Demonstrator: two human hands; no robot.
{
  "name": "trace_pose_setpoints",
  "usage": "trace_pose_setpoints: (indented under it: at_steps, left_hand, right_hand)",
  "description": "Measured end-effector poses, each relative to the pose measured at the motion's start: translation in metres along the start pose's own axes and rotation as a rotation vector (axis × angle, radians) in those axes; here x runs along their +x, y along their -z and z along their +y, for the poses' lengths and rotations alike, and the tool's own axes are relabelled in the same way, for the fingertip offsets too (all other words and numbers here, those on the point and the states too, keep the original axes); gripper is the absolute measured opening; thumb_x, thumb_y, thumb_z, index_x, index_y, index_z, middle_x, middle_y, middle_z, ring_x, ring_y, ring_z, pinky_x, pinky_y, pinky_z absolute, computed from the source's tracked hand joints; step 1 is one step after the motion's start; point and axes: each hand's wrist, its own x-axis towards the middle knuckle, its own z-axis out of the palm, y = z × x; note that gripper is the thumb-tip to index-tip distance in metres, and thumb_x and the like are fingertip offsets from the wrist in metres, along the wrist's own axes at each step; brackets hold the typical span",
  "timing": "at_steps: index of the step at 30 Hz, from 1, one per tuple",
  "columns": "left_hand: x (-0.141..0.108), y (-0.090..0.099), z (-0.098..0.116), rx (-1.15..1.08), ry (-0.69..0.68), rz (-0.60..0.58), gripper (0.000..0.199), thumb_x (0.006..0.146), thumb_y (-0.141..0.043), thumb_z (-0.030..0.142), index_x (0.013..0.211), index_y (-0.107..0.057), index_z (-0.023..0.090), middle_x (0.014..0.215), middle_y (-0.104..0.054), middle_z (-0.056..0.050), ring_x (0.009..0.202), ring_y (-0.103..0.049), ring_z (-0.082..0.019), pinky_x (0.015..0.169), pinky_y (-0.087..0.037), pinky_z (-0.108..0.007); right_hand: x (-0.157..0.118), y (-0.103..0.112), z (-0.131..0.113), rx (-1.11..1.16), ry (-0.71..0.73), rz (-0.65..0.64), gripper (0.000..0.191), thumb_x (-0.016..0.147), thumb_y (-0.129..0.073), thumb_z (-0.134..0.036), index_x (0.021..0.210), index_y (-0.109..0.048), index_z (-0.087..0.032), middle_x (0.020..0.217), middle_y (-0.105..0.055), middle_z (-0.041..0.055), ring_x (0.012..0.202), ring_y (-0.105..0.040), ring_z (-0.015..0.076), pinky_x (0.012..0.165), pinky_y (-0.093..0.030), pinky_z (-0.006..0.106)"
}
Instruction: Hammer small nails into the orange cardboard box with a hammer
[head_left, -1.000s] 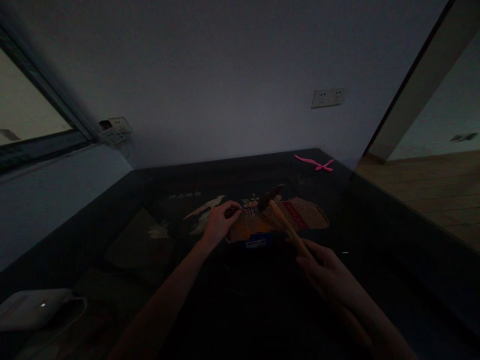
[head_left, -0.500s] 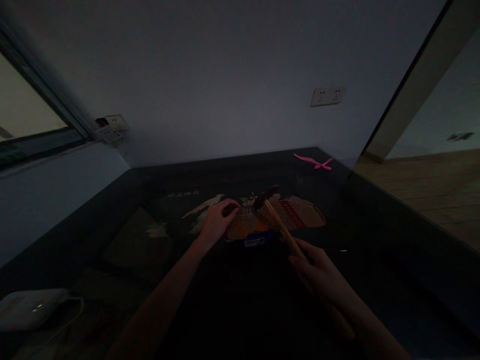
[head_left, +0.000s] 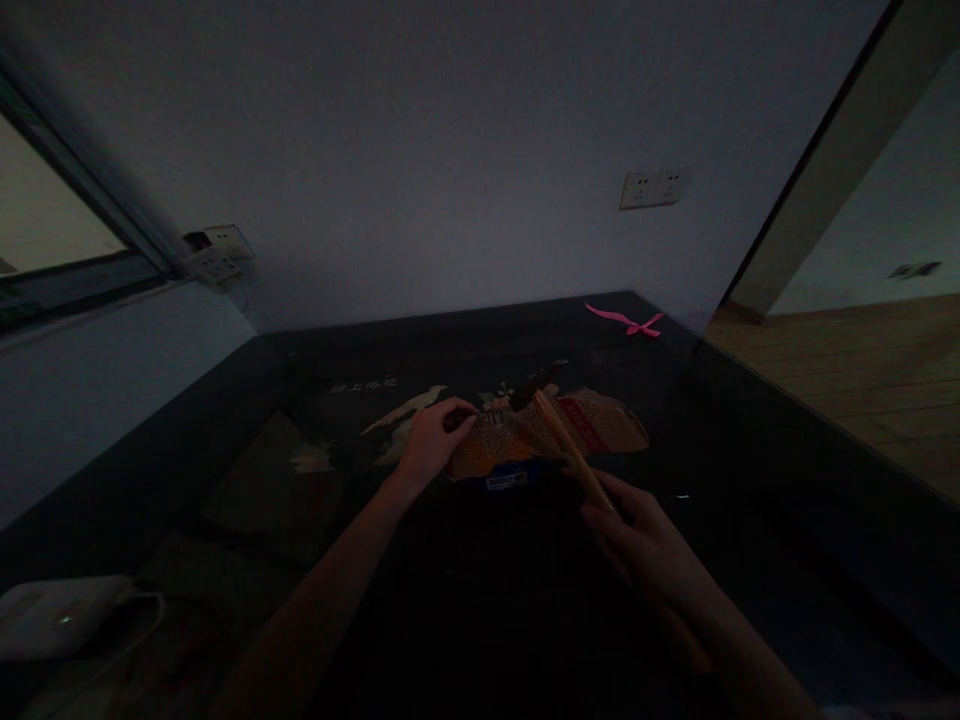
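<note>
My right hand [head_left: 637, 525] is wrapped round the wooden handle of a hammer [head_left: 564, 447]. Its dark head is held over a flat brown cardboard piece [head_left: 619, 428] dotted with many small holes and crossed by a red band. Several thin nails [head_left: 495, 416] appear to stand up from the cardboard, just left of the hammer head. My left hand [head_left: 435, 440] is at the cardboard's left end, thumb and forefinger pinched beside the nails; whatever lies between the fingertips is too dark to make out. A blue patch with a white label [head_left: 508, 480] shows at the cardboard's near edge.
The work lies on a dark glossy table [head_left: 450, 335] with pale bird pictures and lettering. A pink ribbon [head_left: 636, 325] lies at the far right corner. A white device with a cord [head_left: 64, 618] sits at near left. A wall with a socket [head_left: 652, 190] stands behind.
The hammer head has shifted slightly up and to the right. My left hand keeps its pinch at the same place, and the cardboard has not visibly moved.
</note>
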Motion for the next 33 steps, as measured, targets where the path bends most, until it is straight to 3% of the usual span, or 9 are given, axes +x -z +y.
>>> trace_pose_setpoints:
  at_steps: [13,19,27,33]
  left_hand:
    - [-0.001,-0.001,-0.005,0.041,0.001,-0.003,0.012,0.078,-0.055,0.024,0.084,-0.065,0.019,0.082,-0.068,-0.003,0.076,-0.063,-0.017,0.07,-0.05,-0.029]
    - [-0.002,-0.001,-0.004,0.06,-0.026,0.001,0.011,0.078,-0.055,0.023,0.083,-0.065,0.019,0.081,-0.068,-0.002,0.075,-0.062,-0.017,0.069,-0.048,-0.029]
    - [-0.003,-0.004,-0.005,0.121,-0.026,-0.014,0.012,0.079,-0.055,0.023,0.085,-0.065,0.018,0.078,-0.067,-0.002,0.073,-0.061,-0.016,0.067,-0.047,-0.027]
    - [-0.003,-0.005,-0.007,0.166,-0.02,-0.026,0.011,0.08,-0.056,0.023,0.084,-0.064,0.018,0.076,-0.065,-0.001,0.071,-0.059,-0.015,0.066,-0.045,-0.026]
  right_hand:
    - [0.001,0.001,-0.002,-0.055,0.04,0.01,0.053,0.078,-0.054,-0.035,0.127,-0.049,-0.016,0.067,-0.053,-0.0027,0.052,-0.047,0.0107,0.044,-0.037,0.021]
    - [0.0,0.0,-0.001,0.002,0.009,-0.011,0.053,0.078,-0.055,-0.037,0.126,-0.049,-0.017,0.056,-0.047,-0.0058,0.042,-0.041,0.0088,0.037,-0.033,0.02]
    - [0.001,0.001,0.004,-0.033,-0.007,-0.031,0.053,0.081,-0.051,-0.036,0.13,-0.045,-0.018,0.055,-0.049,-0.0053,0.041,-0.042,0.0094,0.036,-0.034,0.02]
    - [0.005,-0.001,0.01,-0.09,0.042,0.014,0.049,0.078,-0.053,-0.036,0.123,-0.051,-0.014,0.076,-0.061,0.0009,0.062,-0.055,0.0146,0.05,-0.043,0.023]
